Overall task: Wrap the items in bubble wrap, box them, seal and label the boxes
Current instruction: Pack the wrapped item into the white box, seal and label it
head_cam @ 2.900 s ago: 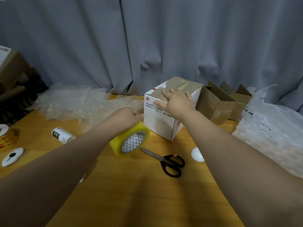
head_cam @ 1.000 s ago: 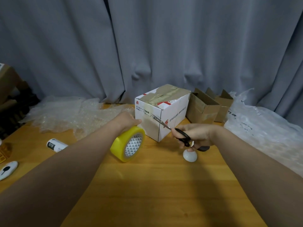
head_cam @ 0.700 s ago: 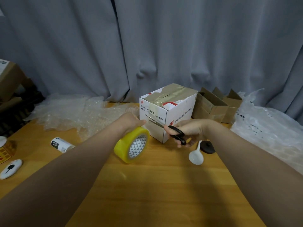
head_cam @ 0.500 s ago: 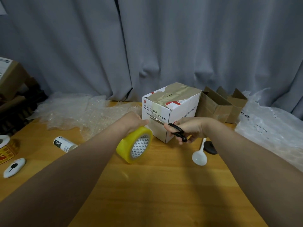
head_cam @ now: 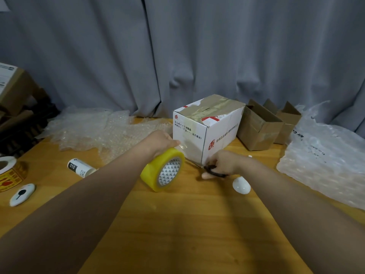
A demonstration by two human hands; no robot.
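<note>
A white printed box [head_cam: 221,131] stands mid-table, its top flaps covered with tape. My left hand [head_cam: 160,142] grips a yellow tape roll [head_cam: 164,171] just left of the box; a clear strip runs from the roll up the box's front face. My right hand [head_cam: 223,163] holds black scissors [head_cam: 212,171] low at the box's near bottom corner, blades pointing left toward the strip. Loose bubble wrap [head_cam: 94,129] lies at the back left.
Two open brown boxes [head_cam: 262,127] sit right of the white box. A sheet of air cushions [head_cam: 325,161] covers the right side. A white spoon-like item [head_cam: 241,185], a small white cylinder [head_cam: 81,168], a label roll [head_cam: 9,173] and a white oval item [head_cam: 22,194] lie on the wooden table [head_cam: 187,234].
My right hand left the box top, picked up the scissors and has now dropped them from the box's front face to its bottom corner. My left hand keeps the tape roll in place.
</note>
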